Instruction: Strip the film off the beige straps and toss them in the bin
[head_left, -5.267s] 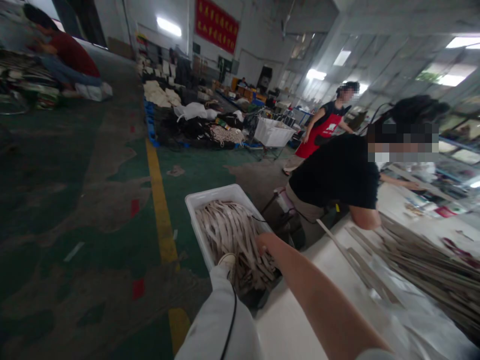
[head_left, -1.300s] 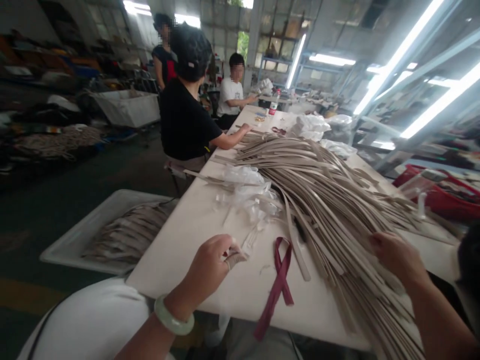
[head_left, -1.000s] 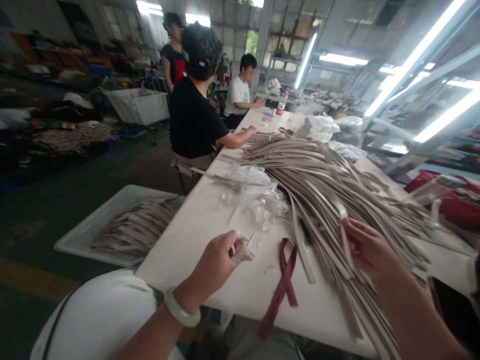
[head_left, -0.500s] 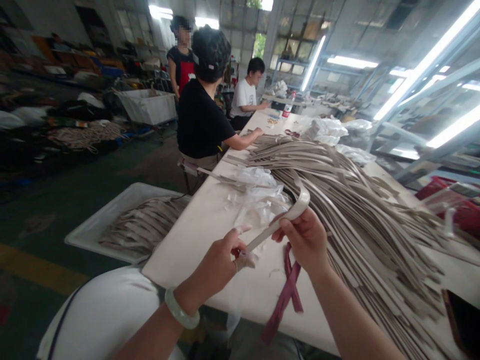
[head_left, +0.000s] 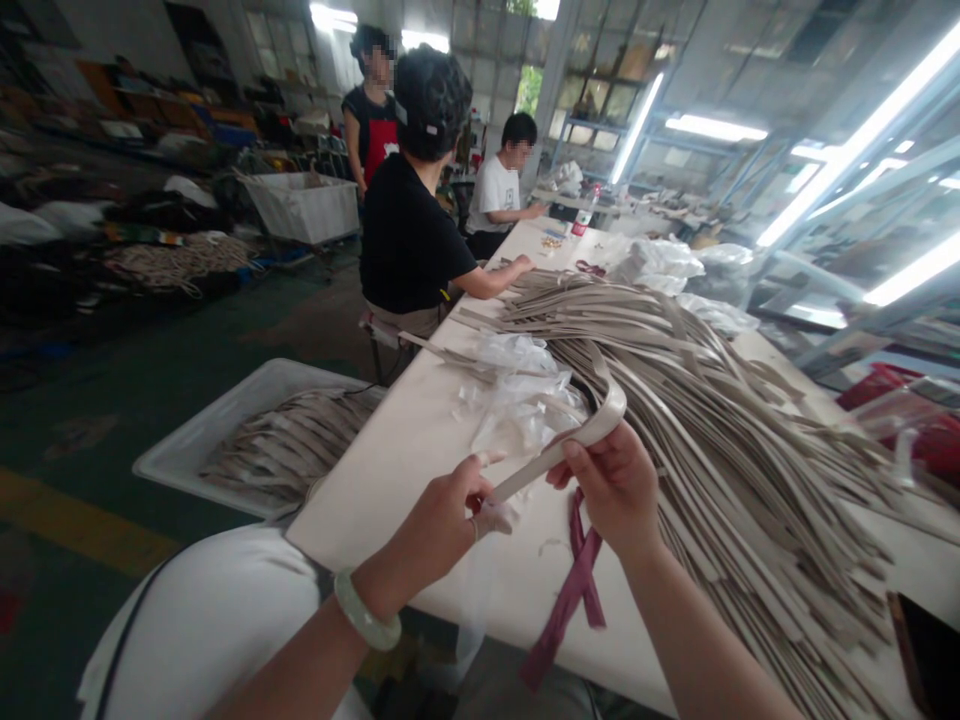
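Observation:
Between my hands runs a beige strap [head_left: 529, 472], its far part curling up and back toward the pile. My left hand [head_left: 450, 510] pinches the strap's near end, with a whitish covering on a fingertip. Farther along, my right hand [head_left: 611, 485] grips the strap between thumb and fingers. A big heap of similar straps [head_left: 720, 440] lies on the table to the right of my hands. Below my right hand, a dark red ribbon [head_left: 574, 600] lies crossed over itself and hangs past the table's near edge. Crumpled clear plastic [head_left: 517, 375] sits just beyond my hands.
A white bin [head_left: 180, 455] of straps stands left of the table [head_left: 360, 500]. A co-worker in black [head_left: 412, 230] sits at the left edge, one hand on the straps. Two more people are farther back. A bottle [head_left: 583, 218] and plastic bags [head_left: 656, 262] stand at the back; a phone [head_left: 926, 650] lies at right.
The whole view has shifted slightly to the right. My hands keep the same hold on the strap, with hardly any movement.

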